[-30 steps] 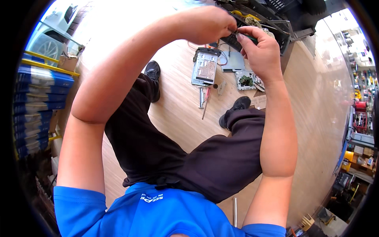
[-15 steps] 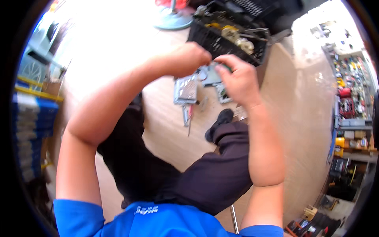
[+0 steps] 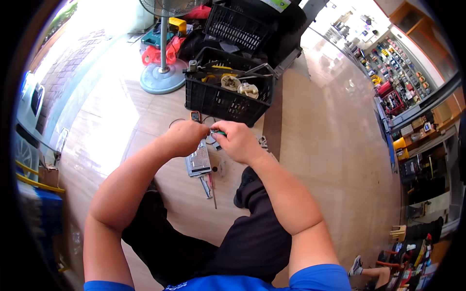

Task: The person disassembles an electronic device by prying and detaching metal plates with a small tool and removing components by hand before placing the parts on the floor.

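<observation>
My left hand (image 3: 187, 137) and my right hand (image 3: 236, 141) meet in front of me, above the floor. A small tool with a green handle (image 3: 221, 133) shows between the fingers of the right hand; its exact kind cannot be made out. The left fingers are pinched at its tip, hiding what they hold. Partly under the left hand, a flat grey metal case (image 3: 198, 161) lies on the floor. A grey metal hand tool (image 3: 205, 187) and a thin screwdriver with a red handle (image 3: 212, 189) lie just nearer to me. Beyond the hands rests an orange-edged multimeter (image 3: 195, 116).
A black plastic crate (image 3: 225, 102) full of parts stands beyond my hands, with another black crate (image 3: 238, 29) behind it. A fan on a round base (image 3: 163, 82) is to its left. Stocked shelves (image 3: 400, 72) line the far right. Blue-and-white boxes (image 3: 41, 203) stand at left.
The view has tilted up, so the fan, crates and multimeter now show more fully. My hands sit lower in the picture and remain together, the green handle still in the right one.
</observation>
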